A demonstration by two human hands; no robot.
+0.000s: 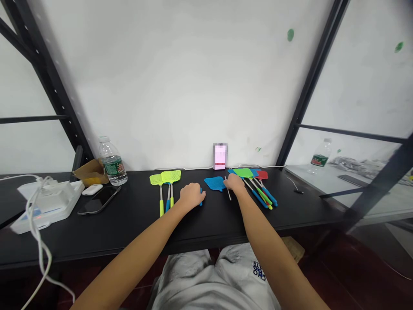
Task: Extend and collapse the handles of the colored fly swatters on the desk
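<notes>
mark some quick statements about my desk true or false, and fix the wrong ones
The left hand has a blue handle in its grip. True.

The bottle at the left lies on its side. False: the bottle stands upright.

A red swatter is in the group at the right. True.

The yellow-green swatters have red handles. False: the yellow-green swatters have handles of that same colour.

The lit phone is upright by the wall. True.

The right hand is on the bottle. False: the right hand is at a thin rod.
</notes>
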